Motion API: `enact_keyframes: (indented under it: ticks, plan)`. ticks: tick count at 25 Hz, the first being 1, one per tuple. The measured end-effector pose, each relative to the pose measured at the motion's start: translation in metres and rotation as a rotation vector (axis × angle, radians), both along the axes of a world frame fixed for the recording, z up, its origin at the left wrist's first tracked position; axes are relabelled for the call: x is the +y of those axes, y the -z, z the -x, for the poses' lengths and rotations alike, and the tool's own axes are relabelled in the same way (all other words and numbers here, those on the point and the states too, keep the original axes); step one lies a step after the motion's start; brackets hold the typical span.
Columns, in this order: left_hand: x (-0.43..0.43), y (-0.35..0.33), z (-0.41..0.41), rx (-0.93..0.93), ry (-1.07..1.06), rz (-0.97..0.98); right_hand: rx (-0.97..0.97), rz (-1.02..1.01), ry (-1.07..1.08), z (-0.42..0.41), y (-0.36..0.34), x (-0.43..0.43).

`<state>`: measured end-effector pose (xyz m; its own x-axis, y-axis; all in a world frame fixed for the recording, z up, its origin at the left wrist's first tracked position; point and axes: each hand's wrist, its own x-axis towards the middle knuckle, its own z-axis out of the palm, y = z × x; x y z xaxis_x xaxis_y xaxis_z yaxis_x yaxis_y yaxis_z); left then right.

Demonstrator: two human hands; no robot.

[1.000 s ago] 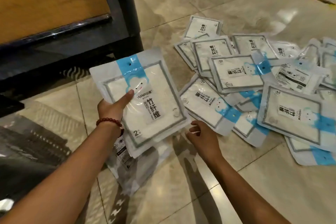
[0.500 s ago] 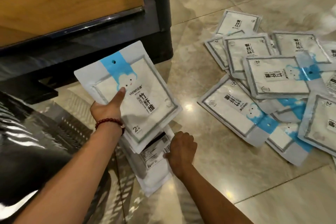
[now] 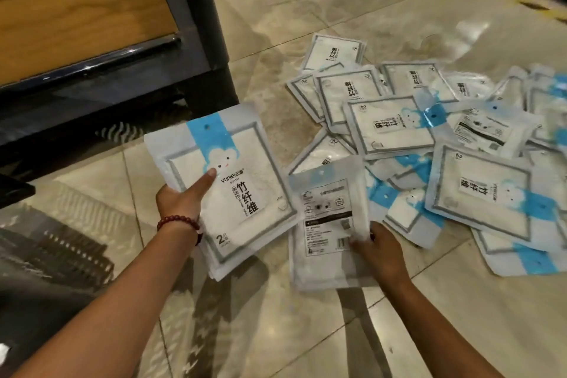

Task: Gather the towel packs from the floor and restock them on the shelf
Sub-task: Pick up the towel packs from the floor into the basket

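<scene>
At centre frame, my left hand (image 3: 181,199) grips a small stack of towel packs (image 3: 233,190), label side up. The thumb is laid flat across the top pack's cloud print, and the fingers are hidden behind. Just to the right, my right hand (image 3: 380,250) pinches the lower right corner of a single towel pack (image 3: 328,224), which is turned barcode side up and blurred. The rest lie in a loose overlapping pile (image 3: 478,187) on the tiled floor (image 3: 337,331), across the right half of the frame.

I judge these pouches light, flat and floppy: soft cloth in glossy film. The film looks slick, so stacked packs could slide off one another or fan out. A corner pinch lets a pack droop. I'd rather take hold across the sealed grey border or clamp the whole stack thumb over fingers, squaring the edges first.

The shelf (image 3: 76,24) fills the upper left, and its dark corner post (image 3: 196,24) stands close above the stack's top edge. That is the edge to mind when lifting. Bare tile opens along the bottom and lower right. Something dark and ribbed sits at lower left; I cannot tell what it is.
</scene>
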<state>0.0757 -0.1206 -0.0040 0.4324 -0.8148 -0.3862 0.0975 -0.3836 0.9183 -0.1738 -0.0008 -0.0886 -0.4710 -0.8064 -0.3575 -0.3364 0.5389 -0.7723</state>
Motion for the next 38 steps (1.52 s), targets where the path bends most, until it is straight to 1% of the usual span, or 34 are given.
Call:
enact_keyframes:
  ticks: [3, 6, 9, 11, 13, 15, 18, 20, 22, 25, 26, 27, 30, 32, 34, 38]
  plan:
    - [0.006, 0.005, 0.026, -0.004, 0.167, -0.04, 0.09, 0.145, 0.214, 0.041, -0.038, 0.017]
    - [0.01, 0.01, 0.049, -0.023, 0.329, -0.058, 0.088, 0.314, 0.32, 0.065, -0.083, 0.028]
    - [0.014, 0.011, 0.07, -0.024, 0.427, -0.076, 0.073, 0.379, 0.319, 0.075, -0.114, 0.035]
    - [0.016, 0.012, 0.08, 0.006, 0.452, -0.072, 0.017, 0.392, 0.289, 0.072, -0.126, 0.034]
    - [0.015, 0.015, 0.085, 0.041, 0.449, -0.096, -0.12, 0.369, 0.241, 0.061, -0.126, 0.03]
    - [0.016, 0.015, 0.09, 0.079, 0.428, -0.16, -0.197, 0.306, 0.17, 0.044, -0.115, 0.025]
    - [0.02, 0.012, 0.093, 0.191, 0.448, -0.218, -0.139, 0.17, 0.03, 0.013, -0.092, 0.017]
    - [0.021, 0.013, 0.089, 0.239, 0.503, -0.191, -0.077, 0.126, -0.012, -0.001, -0.078, 0.013]
    - [0.021, 0.019, 0.085, 0.212, 0.553, -0.176, -0.064, 0.098, -0.03, -0.005, -0.065, 0.01]
    - [0.016, 0.034, 0.086, 0.159, 0.534, -0.171, -0.045, 0.04, -0.045, 0.004, -0.047, 0.005]
    - [0.013, 0.038, 0.088, 0.139, 0.523, -0.165, -0.045, 0.021, -0.003, 0.012, -0.041, 0.003]
    - [0.01, 0.042, 0.092, 0.118, 0.517, -0.159, -0.059, 0.013, 0.1, 0.023, -0.035, 0.0]
    - [0.0, 0.054, 0.105, 0.111, 0.516, -0.155, -0.186, 0.024, 0.602, 0.078, -0.015, -0.009]
    - [-0.005, 0.062, 0.122, 0.142, 0.532, -0.163, -0.247, -0.012, 0.835, 0.117, 0.0, -0.014]
    - [-0.008, 0.069, 0.142, 0.144, 0.565, -0.149, -0.355, 0.0, 0.95, 0.142, 0.012, -0.021]
    - [-0.014, 0.08, 0.174, 0.161, 0.61, -0.109, -0.651, 0.064, 1.182, 0.171, 0.034, -0.035]
